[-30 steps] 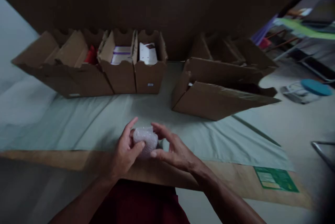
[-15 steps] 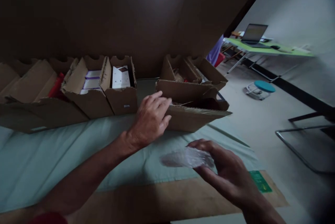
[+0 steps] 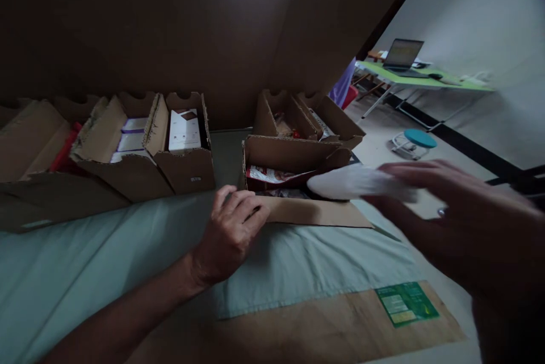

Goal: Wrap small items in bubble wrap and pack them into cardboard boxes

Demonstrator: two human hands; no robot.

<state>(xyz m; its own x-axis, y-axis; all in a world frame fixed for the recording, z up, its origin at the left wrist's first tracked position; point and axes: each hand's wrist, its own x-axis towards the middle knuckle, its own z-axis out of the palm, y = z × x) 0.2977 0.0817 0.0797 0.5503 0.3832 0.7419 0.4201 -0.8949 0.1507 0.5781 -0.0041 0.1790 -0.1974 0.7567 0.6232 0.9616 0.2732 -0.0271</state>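
My left hand (image 3: pixel 236 233) is curled over the left end of a cardboard box's front flap (image 3: pixel 315 212), which leans outward. Inside that cardboard box (image 3: pixel 293 151) lie red-and-white packets (image 3: pixel 276 175), partly in shadow. Between the thumb and fingers of my right hand (image 3: pixel 443 222) is a whitish, see-through plastic packet (image 3: pixel 353 181), blurred by motion. The packet's far end hangs over the right part of the box opening. What the packet contains cannot be made out.
Several cardboard bins stand on the left, one with a white box (image 3: pixel 184 130), another with a red item (image 3: pixel 68 151). Two more bins (image 3: pixel 289 117) stand behind the opened box. A tall cardboard panel (image 3: pixel 170 40) rises behind. Green cloth (image 3: pixel 170 227) covers the wooden board (image 3: pixel 323 324).
The front flap has come down toward me, with my left hand moving down on it. My right hand has carried the packet up and right, over the box.
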